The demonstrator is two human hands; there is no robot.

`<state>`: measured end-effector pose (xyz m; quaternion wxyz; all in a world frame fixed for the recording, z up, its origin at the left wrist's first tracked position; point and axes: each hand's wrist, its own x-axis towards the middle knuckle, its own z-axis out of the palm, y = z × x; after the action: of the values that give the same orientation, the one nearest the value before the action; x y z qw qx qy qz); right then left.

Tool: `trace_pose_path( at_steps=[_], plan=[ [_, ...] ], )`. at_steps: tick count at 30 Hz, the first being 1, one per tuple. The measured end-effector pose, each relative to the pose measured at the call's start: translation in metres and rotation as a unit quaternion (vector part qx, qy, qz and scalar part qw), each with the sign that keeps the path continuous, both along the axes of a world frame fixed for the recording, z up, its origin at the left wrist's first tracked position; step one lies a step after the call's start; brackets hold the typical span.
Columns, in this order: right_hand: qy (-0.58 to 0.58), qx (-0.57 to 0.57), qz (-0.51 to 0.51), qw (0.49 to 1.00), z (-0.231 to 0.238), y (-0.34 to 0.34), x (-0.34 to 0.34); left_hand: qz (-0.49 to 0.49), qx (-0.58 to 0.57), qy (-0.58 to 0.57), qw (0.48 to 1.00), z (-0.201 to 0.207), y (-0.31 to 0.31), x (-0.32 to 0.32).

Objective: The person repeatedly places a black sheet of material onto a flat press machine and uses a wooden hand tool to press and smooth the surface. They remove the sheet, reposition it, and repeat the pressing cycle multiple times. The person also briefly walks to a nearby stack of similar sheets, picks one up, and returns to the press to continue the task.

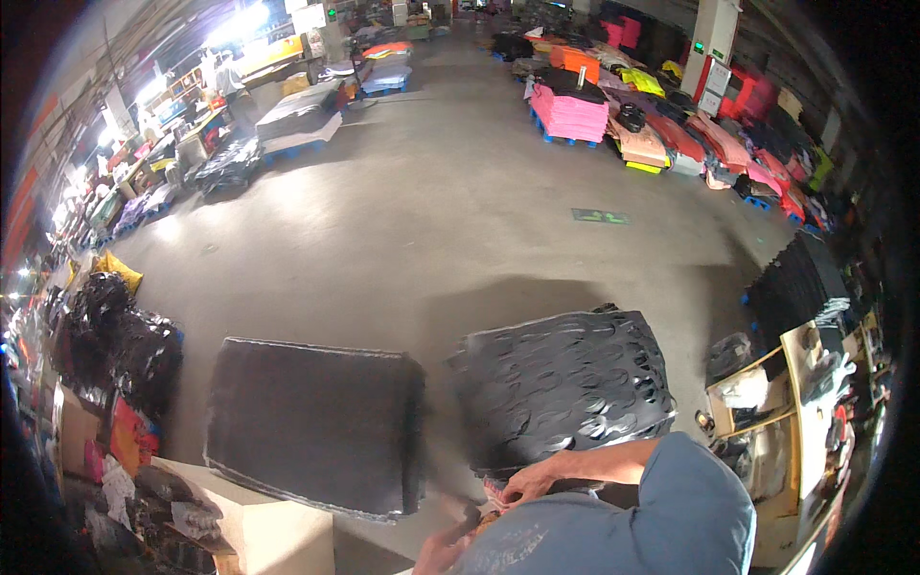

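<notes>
My right hand (pixel 525 482) is drawn in close to my body at the lower edge, its fingers closed at a small pinkish bit whose kind I cannot make out. Just left of it and lower is my left hand (pixel 448 546), blurred and partly cut off, so its fingers do not show clearly. Beyond my right hand lies a stack of black sheets (pixel 565 379) with curved cut-outs across its top. To the left of that, a second stack of black sheets (pixel 311 422) has a smooth, flat top.
A pale box-like stand (pixel 287 537) is at lower left, near black plastic-wrapped bundles (pixel 115 335). Wooden shelving (pixel 791 422) and stacked dark sheets (pixel 795 278) are on the right. A pallet of pink sheets (pixel 568 113) stands farther off, across the grey floor (pixel 383 240).
</notes>
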<state>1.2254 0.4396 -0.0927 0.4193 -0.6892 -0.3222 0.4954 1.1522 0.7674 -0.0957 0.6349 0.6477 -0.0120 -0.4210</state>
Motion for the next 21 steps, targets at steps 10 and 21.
trace_pose_path(
  at_steps=[10, 21],
  plan=[
    [-0.021, -0.067, -0.006, 0.997, -0.037, 0.053, 0.020, 0.109, 0.086, 0.093, 0.986, 0.027, 0.024, 0.039],
    [-0.009, -0.013, -0.137, 0.990, -0.010, 0.100, 0.121, 0.174, 0.103, 0.089, 0.975, -0.049, 0.063, 0.089]
  ],
)
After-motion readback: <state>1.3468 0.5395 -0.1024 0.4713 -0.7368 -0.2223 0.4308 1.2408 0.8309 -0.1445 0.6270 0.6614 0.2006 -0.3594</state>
